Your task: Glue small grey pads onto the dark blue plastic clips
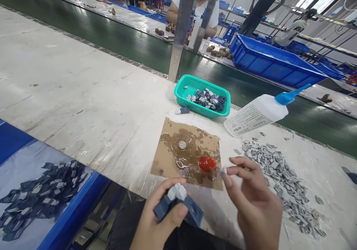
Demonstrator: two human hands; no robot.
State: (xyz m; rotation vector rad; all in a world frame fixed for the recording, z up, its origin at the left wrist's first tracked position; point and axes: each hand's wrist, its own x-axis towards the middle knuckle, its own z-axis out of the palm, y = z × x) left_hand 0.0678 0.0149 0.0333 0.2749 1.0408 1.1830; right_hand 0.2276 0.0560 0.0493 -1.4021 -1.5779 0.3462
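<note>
My left hand is wrapped round a dark blue-grey plastic part with light grey pieces on top, near the front edge of the table. My right hand pinches a small light grey piece between thumb and forefinger. Just beyond both hands lies a cardboard sheet, wet and stained with clear liquid. On it rest a red cap-like disc and a small round whitish cap. To the right of my right hand spreads a pile of small grey pieces.
A green basket holds blue-grey and light parts; one part lies beside it. A white bottle with blue nozzle stands tilted. Lower left, a blue bin holds more parts. Beyond a metal post and green conveyor, people work.
</note>
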